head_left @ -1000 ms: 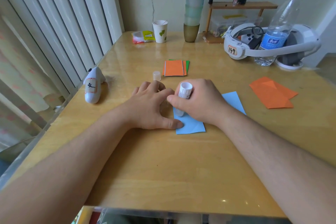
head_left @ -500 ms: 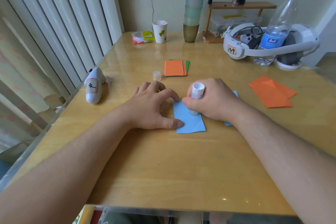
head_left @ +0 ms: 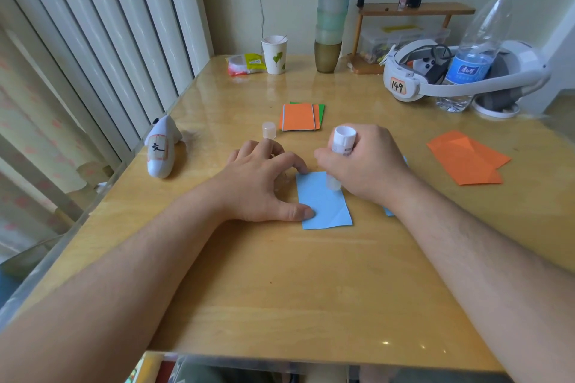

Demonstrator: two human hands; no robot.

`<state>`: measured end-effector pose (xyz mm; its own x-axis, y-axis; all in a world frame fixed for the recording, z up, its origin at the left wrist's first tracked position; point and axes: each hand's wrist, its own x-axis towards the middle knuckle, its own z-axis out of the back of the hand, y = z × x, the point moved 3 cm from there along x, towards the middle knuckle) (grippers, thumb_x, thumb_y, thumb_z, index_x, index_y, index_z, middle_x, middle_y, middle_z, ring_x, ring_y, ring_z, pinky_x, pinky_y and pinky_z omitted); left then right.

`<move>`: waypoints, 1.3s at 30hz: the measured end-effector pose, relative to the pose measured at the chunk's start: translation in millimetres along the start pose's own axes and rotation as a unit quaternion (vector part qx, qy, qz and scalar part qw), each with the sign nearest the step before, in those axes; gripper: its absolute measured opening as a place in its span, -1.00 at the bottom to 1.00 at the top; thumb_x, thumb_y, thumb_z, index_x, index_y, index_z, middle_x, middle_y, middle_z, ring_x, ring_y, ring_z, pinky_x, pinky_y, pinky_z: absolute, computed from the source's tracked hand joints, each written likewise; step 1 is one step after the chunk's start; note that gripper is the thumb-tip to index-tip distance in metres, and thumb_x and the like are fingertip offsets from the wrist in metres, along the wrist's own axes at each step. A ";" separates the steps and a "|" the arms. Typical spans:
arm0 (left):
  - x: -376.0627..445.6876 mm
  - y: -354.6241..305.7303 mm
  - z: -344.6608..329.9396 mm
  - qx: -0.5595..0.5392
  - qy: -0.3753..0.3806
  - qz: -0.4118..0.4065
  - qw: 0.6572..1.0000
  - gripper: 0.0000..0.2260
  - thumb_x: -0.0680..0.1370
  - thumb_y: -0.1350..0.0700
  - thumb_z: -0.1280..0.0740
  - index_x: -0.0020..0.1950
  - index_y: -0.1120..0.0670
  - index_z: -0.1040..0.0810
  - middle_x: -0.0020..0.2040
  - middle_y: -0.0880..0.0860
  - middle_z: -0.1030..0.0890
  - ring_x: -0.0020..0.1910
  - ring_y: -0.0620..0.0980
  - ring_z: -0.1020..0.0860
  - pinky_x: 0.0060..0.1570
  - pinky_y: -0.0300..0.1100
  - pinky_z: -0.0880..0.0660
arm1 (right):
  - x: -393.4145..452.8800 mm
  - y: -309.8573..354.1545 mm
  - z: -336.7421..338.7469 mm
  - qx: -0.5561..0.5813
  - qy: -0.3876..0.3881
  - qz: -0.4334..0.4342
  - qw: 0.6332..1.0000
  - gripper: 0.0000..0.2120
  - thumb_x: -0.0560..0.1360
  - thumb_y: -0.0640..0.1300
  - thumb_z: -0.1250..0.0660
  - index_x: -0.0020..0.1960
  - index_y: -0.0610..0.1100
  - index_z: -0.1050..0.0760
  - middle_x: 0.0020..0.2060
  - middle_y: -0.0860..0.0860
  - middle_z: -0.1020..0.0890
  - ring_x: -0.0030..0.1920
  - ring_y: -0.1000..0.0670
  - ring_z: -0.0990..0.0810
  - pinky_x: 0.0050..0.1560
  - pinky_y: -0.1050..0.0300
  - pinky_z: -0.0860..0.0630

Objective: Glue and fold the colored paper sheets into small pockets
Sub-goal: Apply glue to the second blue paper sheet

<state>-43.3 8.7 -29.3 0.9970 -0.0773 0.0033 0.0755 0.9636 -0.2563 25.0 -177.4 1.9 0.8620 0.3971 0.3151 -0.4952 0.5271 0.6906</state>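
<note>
Pinning the blue paper sheet (head_left: 323, 202) at its 9 o'clock edge, the left hand (head_left: 264, 183) presses with spread thumb and fingertips. At 3 o'clock, the right hand (head_left: 364, 165) grips the glue stick (head_left: 340, 152), tip down on the sheet at table centre. Paper is light, flexible, slides easily: hold edges flat.

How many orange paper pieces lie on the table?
2 groups: a folded orange stack beyond the hands, over green paper, and loose orange sheets at right; layers beneath may be hidden.

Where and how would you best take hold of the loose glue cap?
Pinch the cap across its round side wall, coming from above. It stands upright and alone on the table, beyond the left hand and beside the orange stack, so a top-down grip looks unobstructed.
</note>
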 end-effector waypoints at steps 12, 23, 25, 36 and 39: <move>1.2 1.2 -2.4 0.009 -0.005 0.003 1.000 -0.26 0.20 -0.63 -0.20 0.29 -0.34 -0.36 0.25 -0.14 -0.29 0.32 0.02 -0.22 0.43 0.03 -0.21 | -6.6 12.9 -26.5 0.021 0.098 0.029 0.995 -0.78 0.43 0.04 -0.52 -0.25 -0.06 -0.59 -0.33 0.05 -0.66 -0.25 0.06 -0.58 -0.22 0.14 -0.49; -0.5 2.4 -1.6 -0.006 -0.006 0.001 1.000 -0.25 0.19 -0.62 -0.24 0.34 -0.42 -0.31 0.26 -0.15 -0.29 0.34 0.00 -0.22 0.36 -0.03 -0.18 | -5.7 2.9 -7.9 -0.014 0.123 0.018 0.992 -0.78 0.42 0.06 -0.51 -0.25 -0.06 -0.62 -0.31 0.03 -0.69 -0.20 0.00 -0.61 -0.17 0.08 -0.54; -0.7 2.0 -1.0 -0.008 -0.004 0.000 1.000 -0.27 0.20 -0.61 -0.25 0.33 -0.43 -0.32 0.26 -0.15 -0.30 0.34 0.00 -0.22 0.34 -0.05 -0.17 | -4.3 1.6 -3.8 -0.024 0.125 0.011 0.992 -0.79 0.42 0.07 -0.52 -0.24 -0.05 -0.63 -0.31 0.05 -0.69 -0.20 0.03 -0.61 -0.20 0.14 -0.52; -1.6 0.1 0.7 -0.008 -0.002 0.004 1.000 -0.27 0.20 -0.62 -0.23 0.34 -0.42 -0.34 0.28 -0.14 -0.29 0.36 0.01 -0.22 0.36 0.00 -0.19 | -12.3 -14.0 4.8 -0.011 0.072 0.000 0.997 -0.80 0.45 -0.03 -0.51 -0.26 -0.08 -0.58 -0.32 0.04 -0.65 -0.27 0.06 -0.54 -0.28 0.23 -0.42; -1.3 0.5 0.4 -0.009 -0.002 0.003 1.000 -0.26 0.21 -0.61 -0.23 0.35 -0.42 -0.34 0.27 -0.14 -0.29 0.36 0.00 -0.21 0.38 0.00 -0.19 | -13.6 -14.4 5.1 -0.011 0.066 0.006 0.998 -0.80 0.45 -0.03 -0.51 -0.26 -0.10 -0.58 -0.32 0.01 -0.66 -0.22 0.01 -0.55 -0.25 0.19 -0.43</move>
<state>-44.6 9.4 -29.1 0.9974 -0.0711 0.0059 0.0700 0.9591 -0.2744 20.9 -194.2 -9.0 0.8351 0.4978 0.2340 -0.5090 0.5378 0.6721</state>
